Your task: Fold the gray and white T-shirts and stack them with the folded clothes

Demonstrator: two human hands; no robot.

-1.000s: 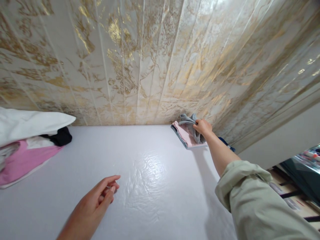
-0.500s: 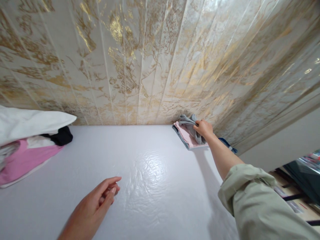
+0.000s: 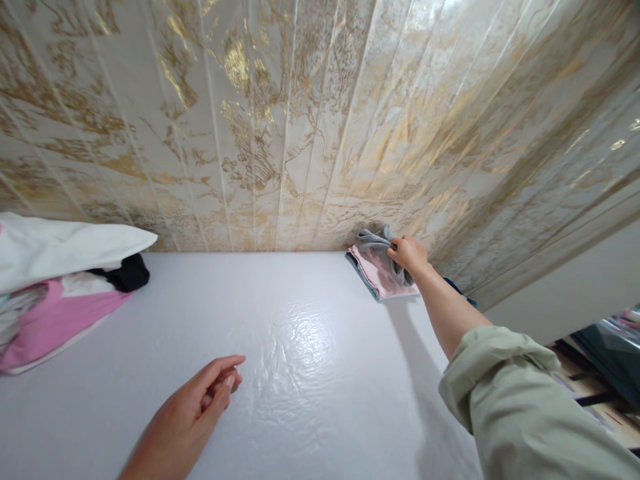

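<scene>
At the far right of the table, my right hand (image 3: pixel 409 253) is closed on a crumpled grey garment (image 3: pixel 376 239). The garment rests against a folded pink cloth (image 3: pixel 373 270), which lies on a folded darker grey cloth (image 3: pixel 361 275). Part of the grey garment is hidden behind my fingers. My left hand (image 3: pixel 193 410) hovers over the near middle of the white tabletop (image 3: pixel 280 400). Its index finger is stretched out, the others are loosely bent, and nothing is held in it.
A loose heap of clothes lies on the left, with a white piece (image 3: pixel 75 250), a pink piece (image 3: pixel 75 320) and a black piece (image 3: pixel 127 273). Something dark blue (image 3: pixel 457 290) shows behind my right forearm. A gold-patterned curtain (image 3: pixel 300 133) hangs along the table's back edge.
The view has shifted very slightly. My right hand stays on the grey garment, which sits a touch lower and flatter; my left hand has hardly moved.
</scene>
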